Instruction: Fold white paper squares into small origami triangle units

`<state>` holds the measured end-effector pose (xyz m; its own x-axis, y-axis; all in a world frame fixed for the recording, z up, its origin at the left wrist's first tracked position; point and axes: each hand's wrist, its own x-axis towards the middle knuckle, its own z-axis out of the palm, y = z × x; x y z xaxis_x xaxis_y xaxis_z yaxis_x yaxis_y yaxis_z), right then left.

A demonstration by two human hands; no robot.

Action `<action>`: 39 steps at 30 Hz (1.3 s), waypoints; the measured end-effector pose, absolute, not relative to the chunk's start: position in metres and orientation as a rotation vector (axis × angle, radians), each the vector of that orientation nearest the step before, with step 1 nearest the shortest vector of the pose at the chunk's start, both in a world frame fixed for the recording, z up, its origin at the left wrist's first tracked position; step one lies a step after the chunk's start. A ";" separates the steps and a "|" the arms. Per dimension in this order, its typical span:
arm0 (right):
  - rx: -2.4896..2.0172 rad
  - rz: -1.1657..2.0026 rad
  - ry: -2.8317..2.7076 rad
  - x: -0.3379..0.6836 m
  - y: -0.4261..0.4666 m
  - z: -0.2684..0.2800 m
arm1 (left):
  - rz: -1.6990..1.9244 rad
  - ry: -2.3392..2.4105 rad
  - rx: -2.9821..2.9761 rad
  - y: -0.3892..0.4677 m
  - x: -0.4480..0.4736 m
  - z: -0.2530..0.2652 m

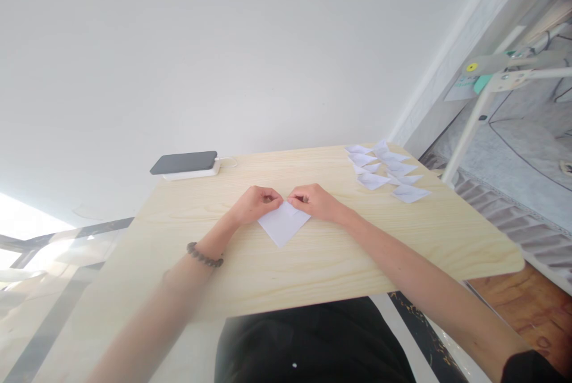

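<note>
A white sheet of folded paper (282,228) lies on the wooden table in front of me, one corner pointing toward my body. My left hand (257,204) pinches its far edge between thumb and fingers, with a beaded bracelet (204,255) on that wrist. Close beside it, my right hand (316,201) pinches the same far edge from the other side. The fingertips of both hands almost meet at the top of the paper. Under the fingers, the paper's far corner is partly hidden.
Several folded white paper pieces (388,170) stand in rows at the table's back right. A dark phone (185,162) with a cable rests on a white block (196,174) at the back left. The wooden table (313,270) meets a pale wall. A white metal frame (469,121) stands to the right.
</note>
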<state>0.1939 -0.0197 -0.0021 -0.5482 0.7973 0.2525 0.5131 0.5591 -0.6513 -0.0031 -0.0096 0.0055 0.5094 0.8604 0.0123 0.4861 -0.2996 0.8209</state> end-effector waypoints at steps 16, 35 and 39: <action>-1.024 0.664 -2.274 0.194 -0.021 -0.001 | 0.586 1.047 1.938 -0.016 -0.003 0.006; -1.134 0.873 -2.319 0.215 -0.017 0.010 | 0.582 1.092 1.819 -0.004 -0.015 0.010; -1.155 0.884 -2.297 0.216 -0.016 0.009 | 0.583 1.133 1.795 -0.003 -0.015 0.009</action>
<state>0.2165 -0.0161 0.0091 -0.5670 0.8196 0.0825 0.5530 0.4529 -0.6993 -0.0154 -0.0031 0.0086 0.4671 0.8812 -0.0728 0.4535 -0.1681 0.8753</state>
